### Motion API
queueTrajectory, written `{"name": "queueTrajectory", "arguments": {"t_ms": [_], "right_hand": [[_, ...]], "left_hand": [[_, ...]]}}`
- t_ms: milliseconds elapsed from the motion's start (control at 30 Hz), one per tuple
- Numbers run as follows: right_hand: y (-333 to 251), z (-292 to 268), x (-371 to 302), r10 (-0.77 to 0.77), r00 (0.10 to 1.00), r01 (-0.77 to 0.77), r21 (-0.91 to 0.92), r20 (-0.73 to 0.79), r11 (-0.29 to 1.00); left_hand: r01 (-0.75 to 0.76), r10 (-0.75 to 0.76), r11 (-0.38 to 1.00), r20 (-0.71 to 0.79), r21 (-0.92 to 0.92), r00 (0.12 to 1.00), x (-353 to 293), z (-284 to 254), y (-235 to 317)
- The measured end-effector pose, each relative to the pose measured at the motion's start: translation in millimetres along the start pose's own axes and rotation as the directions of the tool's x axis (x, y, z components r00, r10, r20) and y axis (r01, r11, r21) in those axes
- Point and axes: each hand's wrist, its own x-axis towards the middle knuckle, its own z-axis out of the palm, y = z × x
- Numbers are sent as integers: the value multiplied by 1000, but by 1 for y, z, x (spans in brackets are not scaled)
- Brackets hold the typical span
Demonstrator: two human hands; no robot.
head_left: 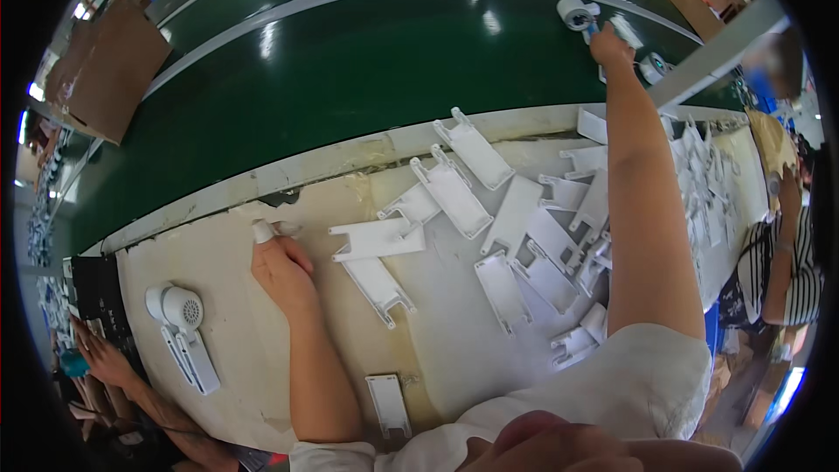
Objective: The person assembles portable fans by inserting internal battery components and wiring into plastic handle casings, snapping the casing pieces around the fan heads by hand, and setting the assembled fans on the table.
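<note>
My right hand (613,48) reaches far across the green conveyor belt, its fingers closed around a white hair-dryer-like unit with a round barrel (574,14). Something blue shows below that barrel, near my fingers. Another white unit (653,67) lies on the belt just right of my wrist. Over the worktable, my left hand (284,275) has loosely bent fingers, with white covers on the fingertips; I see nothing held in it. To its right lie several white plastic handle shells (378,239). At the left stands apart a white unit with a perforated round head (182,308) and an opened handle.
A single shell (389,404) lies close to my body. More white parts (712,179) are heaped at the right, behind my right arm. A grey metal post (721,48) slants near that arm. A cardboard box (109,70) stands far left. Co-workers' arms (109,363) appear at both sides.
</note>
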Motion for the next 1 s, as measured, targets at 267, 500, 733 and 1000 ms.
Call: {"name": "queueTrajectory", "arguments": {"t_ms": [267, 500, 733, 1000], "right_hand": [[-33, -13, 6, -64, 997, 68, 116, -39, 991], [-64, -109, -55, -334, 890, -223, 935, 310, 275], [-81, -197, -225, -715, 691, -257, 959, 100, -115], [-54, -199, -463, -757, 633, 147, 985, -163, -89]], "left_hand": [[-11, 8, 1000, 88, 28, 996, -1, 3, -3], [-79, 82, 993, 22, -92, 996, 1, -4, -2], [18, 112, 939, 354, -343, 929, -25, 0, 38], [476, 107, 608, 660, -635, 744, -83, -36, 87]]}}
